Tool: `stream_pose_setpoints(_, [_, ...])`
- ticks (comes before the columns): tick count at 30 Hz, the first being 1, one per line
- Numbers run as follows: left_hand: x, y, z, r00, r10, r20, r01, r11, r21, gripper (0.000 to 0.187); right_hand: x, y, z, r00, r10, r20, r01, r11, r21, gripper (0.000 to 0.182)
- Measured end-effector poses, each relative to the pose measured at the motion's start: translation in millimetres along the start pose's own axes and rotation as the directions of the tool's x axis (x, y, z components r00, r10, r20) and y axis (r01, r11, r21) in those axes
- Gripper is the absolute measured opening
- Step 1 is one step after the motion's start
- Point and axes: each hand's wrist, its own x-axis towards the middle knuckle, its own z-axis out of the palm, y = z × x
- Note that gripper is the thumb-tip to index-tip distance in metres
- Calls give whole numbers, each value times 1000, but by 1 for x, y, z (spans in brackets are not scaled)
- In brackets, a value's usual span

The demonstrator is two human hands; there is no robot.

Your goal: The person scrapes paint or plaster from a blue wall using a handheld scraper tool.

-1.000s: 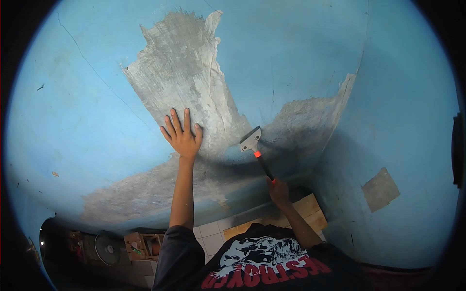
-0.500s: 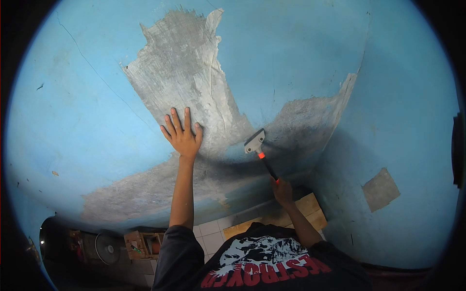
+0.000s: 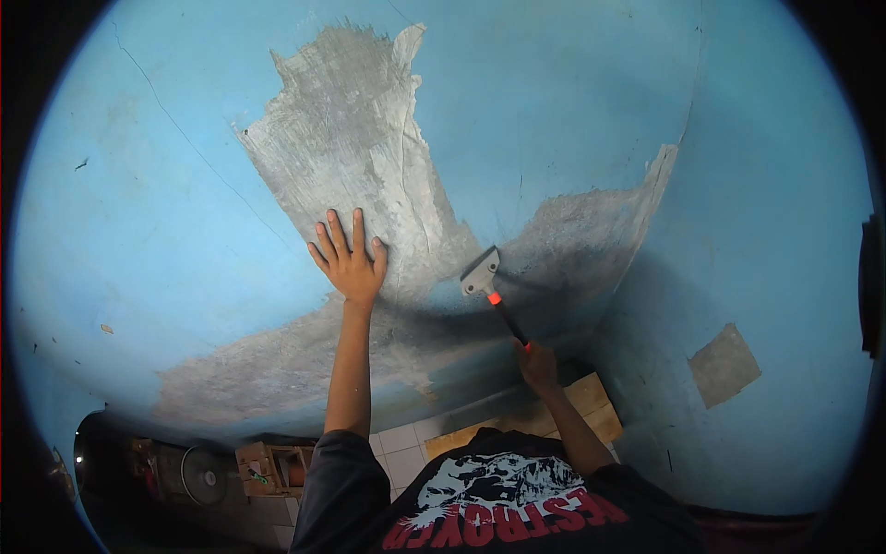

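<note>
My left hand [image 3: 351,268] lies flat on the wall with its fingers spread, over the lower part of a bare grey patch [image 3: 332,120]. My right hand [image 3: 538,367] is wrapped round the black and red handle of a paint scraper [image 3: 481,272]. The scraper's wide grey head is up against the wall, its blade at the edge between blue paint [image 3: 489,120] and bare plaster. To the right of the blade, another stripped area [image 3: 591,222] reaches toward the room corner.
A wall on the right carries a small grey square patch [image 3: 725,367]. Below, a yellowish board [image 3: 591,406] lies on white floor tiles [image 3: 403,459]. A round fan [image 3: 203,475] and a wooden crate [image 3: 263,466] stand at lower left. Thin cracks run across the blue wall.
The scraper's head has shifted very slightly left with my right hand. My left hand stays flat at the same spot on the wall; the whole view has moved a little.
</note>
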Motion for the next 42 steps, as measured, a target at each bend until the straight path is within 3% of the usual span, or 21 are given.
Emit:
stream_pose_setpoints(7, [-1, 1, -4, 1000, -3, 26, 3, 1000, 2, 53, -4, 9, -1, 999, 30, 38, -31, 999, 27, 57])
stream_pose_setpoints(10, [-2, 1, -2, 1000, 2, 4, -2, 1000, 1, 53, -3, 6, -4, 998, 47, 46, -44, 998, -48, 57])
stream_pose_setpoints(12, [-2, 1, -1, 1000, 0, 4, 0, 1000, -3, 53, 1, -8, -6, 998, 27, 60, -31, 997, 75, 57])
stream_pose_setpoints(18, [-4, 1, -3, 1000, -7, 25, 7, 1000, 0, 52, -6, 14, -7, 996, 82, 30, -82, 997, -7, 59])
stream_pose_setpoints(24, [-1, 1, -4, 999, 31, 15, -32, 999, 3, 53, 17, -24, -15, 999, 35, 5, -35, 997, 64, 57])
stream_pose_setpoints(28, [0, 1, -5, 999, 31, 16, -31, 1000, -3, 53, 4, 6, -1, 1000, 15, -11, -14, 997, 79, 57])
stream_pose_setpoints(30, [-4, 0, -3, 1000, 13, 13, -13, 1000, -6, 53, -7, 20, 2, 997, 74, 35, -74, 997, -21, 57])
stream_pose_setpoints(33, [-2, 1, 0, 1000, -14, 6, 14, 1000, -8, 52, 5, 0, 1, 999, 38, -27, -38, 999, -15, 58])
stream_pose_setpoints(40, [-3, 1, -2, 1000, -6, 17, 6, 1000, 2, 52, -9, 14, -3, 998, 55, 11, -56, 998, 21, 58])
stream_pose_setpoints(42, [-3, -1, -1, 1000, 17, -2, -17, 1000, 6, 53, -7, 19, -1, 1000, 26, 12, -25, 997, -71, 57])
